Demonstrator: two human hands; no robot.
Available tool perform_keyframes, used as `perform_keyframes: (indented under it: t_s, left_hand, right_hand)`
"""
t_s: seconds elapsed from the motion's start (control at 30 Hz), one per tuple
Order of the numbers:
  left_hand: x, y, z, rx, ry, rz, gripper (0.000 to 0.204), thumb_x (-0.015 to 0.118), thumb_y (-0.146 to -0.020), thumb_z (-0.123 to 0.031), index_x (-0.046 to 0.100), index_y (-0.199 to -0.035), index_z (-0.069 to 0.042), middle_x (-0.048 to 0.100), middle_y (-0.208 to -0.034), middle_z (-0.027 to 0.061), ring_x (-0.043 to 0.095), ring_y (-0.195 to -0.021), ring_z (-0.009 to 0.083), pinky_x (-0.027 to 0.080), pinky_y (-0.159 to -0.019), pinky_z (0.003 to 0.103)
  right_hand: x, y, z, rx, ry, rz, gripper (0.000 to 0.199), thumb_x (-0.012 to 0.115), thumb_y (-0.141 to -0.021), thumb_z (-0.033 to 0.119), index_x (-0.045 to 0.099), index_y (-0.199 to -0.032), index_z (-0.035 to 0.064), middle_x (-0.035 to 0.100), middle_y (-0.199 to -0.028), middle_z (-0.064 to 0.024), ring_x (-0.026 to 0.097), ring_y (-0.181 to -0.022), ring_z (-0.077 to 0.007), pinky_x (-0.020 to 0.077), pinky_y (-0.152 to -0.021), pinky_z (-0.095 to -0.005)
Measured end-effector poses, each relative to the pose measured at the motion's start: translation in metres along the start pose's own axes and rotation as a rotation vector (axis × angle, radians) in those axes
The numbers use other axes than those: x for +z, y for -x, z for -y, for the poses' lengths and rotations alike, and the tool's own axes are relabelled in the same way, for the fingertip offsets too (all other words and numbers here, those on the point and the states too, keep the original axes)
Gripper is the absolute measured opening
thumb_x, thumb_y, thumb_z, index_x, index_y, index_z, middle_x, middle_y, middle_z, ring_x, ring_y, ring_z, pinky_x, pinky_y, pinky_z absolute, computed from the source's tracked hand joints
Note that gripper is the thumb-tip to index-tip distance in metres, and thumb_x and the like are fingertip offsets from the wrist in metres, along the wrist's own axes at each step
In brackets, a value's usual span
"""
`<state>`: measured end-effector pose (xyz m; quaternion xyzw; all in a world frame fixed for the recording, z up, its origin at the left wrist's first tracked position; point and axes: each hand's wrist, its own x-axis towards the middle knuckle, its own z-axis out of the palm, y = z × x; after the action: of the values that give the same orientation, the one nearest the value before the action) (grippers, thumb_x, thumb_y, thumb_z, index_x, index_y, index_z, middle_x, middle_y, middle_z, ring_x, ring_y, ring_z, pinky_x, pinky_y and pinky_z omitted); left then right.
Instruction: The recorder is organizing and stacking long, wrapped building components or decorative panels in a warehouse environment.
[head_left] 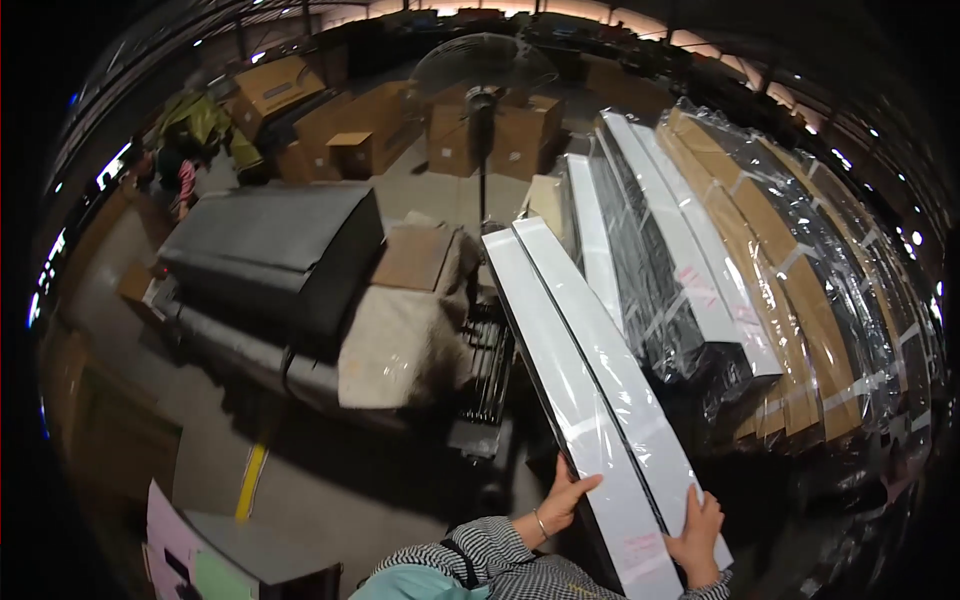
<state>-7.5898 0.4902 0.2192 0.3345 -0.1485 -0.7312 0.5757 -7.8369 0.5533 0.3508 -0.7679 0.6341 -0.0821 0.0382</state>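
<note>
A long white package (580, 380) wrapped in clear film slants across the middle, with a dark seam down its length. Its near end lies against my body. My left hand (562, 502) is closed on the left edge, thumb on top and the other fingers mostly hidden beneath. On the right edge, my right hand (702, 533) grips the package near its close end. The far end reaches toward a dark metal roller frame (487, 375).
Stacked long film-wrapped packages (700, 260) fill the right side. Left of centre stand a black box-shaped cover (270, 240) and a beige cloth-covered block (385, 345). A pedestal fan (482, 110) and cardboard boxes (455, 140) stand beyond. Another person (165, 170) is at far left.
</note>
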Motion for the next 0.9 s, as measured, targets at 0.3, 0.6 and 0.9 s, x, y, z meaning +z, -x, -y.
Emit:
perform_keyframes:
  t_s: [0.3,0.6,0.9]
  left_hand:
    - [-0.024,0.113,0.043,-0.799,0.256,0.043,0.069,0.071,-0.090,-0.015,0.031,-0.146,-0.010,0.055,-0.129,0.0117,0.063,-0.106,0.0234,0.059,-0.075,0.046]
    - [-0.045,0.107,0.005,-0.655,0.465,0.001,0.026,0.068,-0.092,-0.021,0.059,-0.109,-0.004,0.068,-0.098,0.0101,0.068,-0.088,0.0274,0.056,-0.075,0.055]
    - [-0.095,0.024,-0.022,-0.662,0.457,-0.043,0.035,0.069,-0.091,-0.026,0.056,-0.116,-0.005,0.070,-0.101,0.0130,0.068,-0.095,0.0326,0.047,-0.086,0.062]
  right_hand:
    - [-0.098,0.062,0.008,-0.131,0.193,0.363,0.088,0.074,-0.063,0.016,0.043,-0.145,0.0096,0.044,-0.134,-0.0283,0.042,-0.122,-0.0468,0.0354,-0.099,-0.0551]
    - [-0.051,0.008,0.018,-0.241,0.036,0.317,0.087,0.072,-0.067,0.014,0.039,-0.148,0.0103,0.042,-0.138,-0.0288,0.041,-0.125,-0.0469,0.0324,-0.104,-0.0552]
    - [-0.023,-0.094,0.045,-0.409,0.069,0.278,0.087,0.074,-0.066,0.020,0.041,-0.146,0.0103,0.045,-0.135,-0.0274,0.044,-0.121,-0.0474,0.0356,-0.101,-0.0556]
